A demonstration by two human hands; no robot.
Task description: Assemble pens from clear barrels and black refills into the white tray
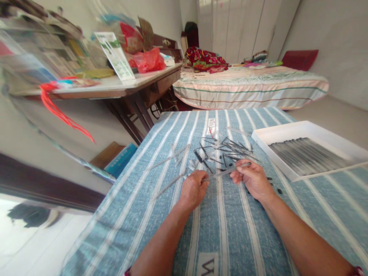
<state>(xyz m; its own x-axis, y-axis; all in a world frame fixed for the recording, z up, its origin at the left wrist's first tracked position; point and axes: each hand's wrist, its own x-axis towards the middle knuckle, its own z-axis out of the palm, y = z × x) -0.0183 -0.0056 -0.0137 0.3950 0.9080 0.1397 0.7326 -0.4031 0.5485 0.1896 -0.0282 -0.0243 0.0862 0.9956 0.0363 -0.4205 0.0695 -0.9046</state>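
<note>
A thin translucent pen barrel (pixel 222 173) stretches between my two hands above the table. My left hand (pixel 194 188) is closed around its left end. The fingers of my right hand (pixel 253 178) pinch the other end, where a dark tip shows at the fingertips. Just beyond lies a loose pile of thin black pen refills (pixel 234 146). Small pale pieces (pixel 193 165) sit beside my left hand, and clear barrels (pixel 168 186) lie to its left. Several small black plugs (pixel 279 191) are scattered near my right wrist. Motion blur hides finer detail.
At the right stands a white tray (pixel 271 159) with a row of dark-filled pens (pixel 310 155). A blue striped cloth (pixel 120 218) covers the table. A cluttered sewing table (pixel 115 91) is at the left; a bed (pixel 250 90) stands behind.
</note>
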